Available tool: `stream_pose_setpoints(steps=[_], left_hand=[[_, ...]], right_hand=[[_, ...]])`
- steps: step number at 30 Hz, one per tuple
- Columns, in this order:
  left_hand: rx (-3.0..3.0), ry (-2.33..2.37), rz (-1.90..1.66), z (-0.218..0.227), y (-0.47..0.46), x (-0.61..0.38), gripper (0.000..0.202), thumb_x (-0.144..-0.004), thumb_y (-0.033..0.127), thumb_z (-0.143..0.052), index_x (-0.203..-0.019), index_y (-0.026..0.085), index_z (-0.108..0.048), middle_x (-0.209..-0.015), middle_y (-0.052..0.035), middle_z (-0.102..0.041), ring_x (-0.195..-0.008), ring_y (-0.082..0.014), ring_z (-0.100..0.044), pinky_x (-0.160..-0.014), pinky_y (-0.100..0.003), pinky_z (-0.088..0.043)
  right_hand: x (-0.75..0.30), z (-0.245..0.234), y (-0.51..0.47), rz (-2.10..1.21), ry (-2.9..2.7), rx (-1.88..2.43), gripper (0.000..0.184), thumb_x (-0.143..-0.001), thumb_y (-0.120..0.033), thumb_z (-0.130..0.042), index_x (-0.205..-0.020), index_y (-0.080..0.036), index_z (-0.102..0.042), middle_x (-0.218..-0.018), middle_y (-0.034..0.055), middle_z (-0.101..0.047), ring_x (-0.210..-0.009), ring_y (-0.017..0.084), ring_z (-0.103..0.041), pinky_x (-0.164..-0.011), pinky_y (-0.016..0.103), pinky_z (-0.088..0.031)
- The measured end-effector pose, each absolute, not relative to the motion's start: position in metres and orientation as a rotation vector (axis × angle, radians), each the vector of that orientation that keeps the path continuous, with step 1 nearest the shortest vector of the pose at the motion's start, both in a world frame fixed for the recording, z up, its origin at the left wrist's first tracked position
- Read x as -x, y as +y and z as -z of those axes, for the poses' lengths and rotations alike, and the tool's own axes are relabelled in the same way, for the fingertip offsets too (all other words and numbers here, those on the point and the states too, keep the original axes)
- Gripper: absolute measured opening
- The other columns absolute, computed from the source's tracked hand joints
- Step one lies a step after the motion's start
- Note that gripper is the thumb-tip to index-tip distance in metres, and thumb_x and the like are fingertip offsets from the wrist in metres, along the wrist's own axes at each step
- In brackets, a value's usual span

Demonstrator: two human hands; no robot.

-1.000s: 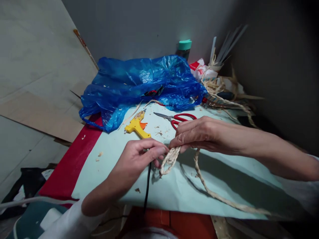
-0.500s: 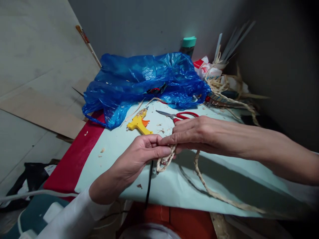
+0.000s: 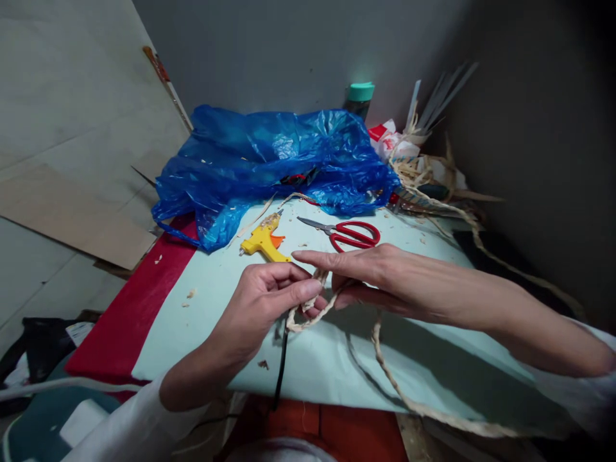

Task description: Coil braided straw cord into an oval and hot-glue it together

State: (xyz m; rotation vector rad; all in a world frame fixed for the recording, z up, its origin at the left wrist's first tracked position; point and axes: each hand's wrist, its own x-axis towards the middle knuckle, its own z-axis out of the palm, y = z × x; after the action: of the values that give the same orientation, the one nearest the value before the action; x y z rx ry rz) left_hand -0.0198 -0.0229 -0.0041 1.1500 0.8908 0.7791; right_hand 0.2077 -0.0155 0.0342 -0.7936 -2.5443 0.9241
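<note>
My left hand (image 3: 274, 301) pinches a looped end of a pale twisted cord (image 3: 312, 324) between thumb and fingers. Close on its right, my right hand (image 3: 370, 276) grips the same cord between thumb and fingers, its index finger stretched out over the loop. From beneath my right hand the cord hangs down and trails to the right along the table's front edge. Just beyond my hands lie red-handled scissors (image 3: 353, 235), slightly spread, and a yellow glue gun (image 3: 264, 240) with an orange trigger. The fingertips behind the cord are partly hidden.
A crumpled blue plastic bag (image 3: 274, 160) covers the back of the pale green table covering (image 3: 192, 340). At the back right are a bottle with a green cap (image 3: 360, 93), white strips (image 3: 445, 96) and a bundle of straw-coloured fibre (image 3: 418, 170). A dark cable (image 3: 282, 369) hangs over the front edge.
The cord loop has opened wider below my fingers. My right hand has shifted slightly lower and its index finger has straightened. The view has moved a little, showing more of the scissors' handles.
</note>
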Motion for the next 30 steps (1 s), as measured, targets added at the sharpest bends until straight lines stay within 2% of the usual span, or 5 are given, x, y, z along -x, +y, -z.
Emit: stream_pose_setpoints(steps=[6,15,20,26,30], left_hand=[[-1.154,0.953,-0.752,0.005,-0.026,0.021,0.019,-0.084,0.031,-0.079,-0.075,0.015,-0.073,-0.071,-0.0025,-0.077,-0.064,-0.0121,-0.066,-0.064,-0.023,-0.048],[-1.184,0.964,-0.825,-0.007,-0.037,0.012,0.015,-0.085,0.026,-0.075,-0.076,0.014,-0.073,-0.067,-0.0014,-0.073,-0.061,-0.0107,-0.062,-0.061,-0.023,-0.047],[-1.226,0.912,-0.823,-0.008,-0.041,0.010,0.016,-0.086,0.026,-0.075,-0.076,0.014,-0.073,-0.066,-0.0002,-0.071,-0.060,-0.0088,-0.059,-0.059,-0.020,-0.045],[-1.240,0.887,-0.788,-0.008,-0.044,0.009,0.020,-0.088,0.023,-0.073,-0.070,0.013,-0.069,-0.062,0.0006,-0.066,-0.058,-0.0078,-0.056,-0.057,-0.020,-0.044],[-1.218,0.870,-0.774,-0.009,-0.043,0.007,0.023,-0.088,0.026,-0.073,-0.069,0.014,-0.068,-0.061,0.0006,-0.065,-0.057,-0.0082,-0.055,-0.057,-0.021,-0.045]], right_hand=[[-0.219,-0.039,-0.019,-1.040,-2.389,0.865,0.087,-0.100,-0.022,-0.060,-0.165,-0.026,-0.002,-0.092,-0.0035,-0.076,-0.079,0.012,-0.071,-0.075,0.022,-0.054],[-0.210,-0.049,-0.022,-0.887,-2.480,0.904,0.068,-0.101,-0.016,-0.048,-0.162,-0.016,-0.018,-0.100,0.0031,-0.077,-0.087,0.015,-0.072,-0.079,0.027,-0.055],[-0.210,-0.048,-0.023,-0.823,-2.528,0.966,0.061,-0.104,-0.023,-0.051,-0.159,-0.024,-0.026,-0.100,0.0000,-0.077,-0.084,0.014,-0.073,-0.074,0.023,-0.052],[-0.210,-0.048,-0.023,-0.557,-2.520,0.950,0.035,-0.100,-0.029,-0.062,-0.133,-0.020,-0.054,-0.094,0.0008,-0.074,-0.077,0.013,-0.069,-0.070,0.021,-0.046],[-0.211,-0.044,-0.022,-0.561,-2.475,0.856,0.033,-0.099,-0.041,-0.064,-0.123,-0.019,-0.060,-0.098,0.0035,-0.072,-0.075,0.013,-0.068,-0.067,0.022,-0.047]])
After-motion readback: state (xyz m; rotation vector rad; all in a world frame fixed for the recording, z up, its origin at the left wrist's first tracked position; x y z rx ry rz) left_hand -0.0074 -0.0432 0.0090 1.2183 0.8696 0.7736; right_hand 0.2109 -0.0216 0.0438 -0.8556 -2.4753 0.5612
